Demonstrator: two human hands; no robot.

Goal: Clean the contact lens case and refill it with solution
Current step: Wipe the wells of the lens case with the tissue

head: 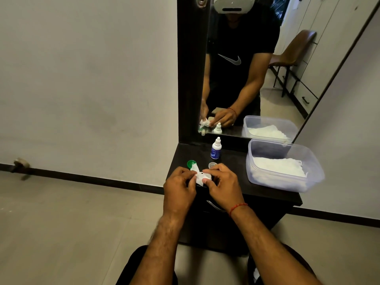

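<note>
Lens case [208, 177] sits at the front edge of the dark dresser top [236, 183], between both hands and mostly hidden by them and a white tissue [197, 176]. Left hand [180, 187] has its fingers curled and pinches the tissue, pushing it at the case. Right hand [223, 182] has thumb and fingertips clamped on the case's right side to steady it.

Both caps are off. The green cap [190, 163] lies just behind the left hand and the clear cap [212, 165] just behind the right. The solution bottle [216, 150] stands upright further back, capped, near the mirror [236, 58]. A plastic tub [308, 161] holding more tissues [277, 167] sits to the right, well apart.

Handling, as a judgement: the case is probably light, rigid plastic, likely slick if wet, and would skate on the smooth top unless pinned. It is best held by the outer rim or the bridge, keeping the wells open for wiping. The tissue is soft and tears easily when damp. The bottle looks soft-walled, so grip it mid-body and squeeze gently. Whether the wells are dry is not visible.
</note>
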